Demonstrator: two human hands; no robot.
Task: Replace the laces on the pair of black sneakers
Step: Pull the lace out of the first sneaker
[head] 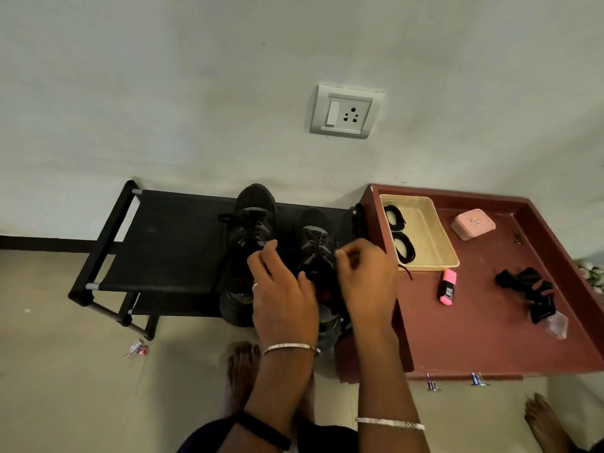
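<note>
Pale wall (pixel 163 93) with a switch-and-socket plate (pixel 346 111); beige tiled floor (pixel 65 371) with a small crumpled wrapper (pixel 139 348). A black shoe rack (pixel 163 243) is set against the wall. Both black sneakers are stood on its top tier, toes to the wall: left sneaker (pixel 251 220), right sneaker (pixel 315 230), laces still threaded. Just right of the rack, a dark red rimmed surface (pixel 483 322) is noted, carrying a beige tray (pixel 438 237) with two coiled black laces (pixel 404 246), a pink box (pixel 473 223), a pink highlighter (pixel 447 287) and a black tangle of straps (pixel 526 286). The left hand (pixel 281 289) is spread over the sneakers' near ends; the right hand (pixel 366 279) is curled at the right sneaker's lacing. Both are blurred, so a grasp cannot be told. Sneaker heels are hidden by the hands; dark shapes on the lower tier are indistinct.
</note>
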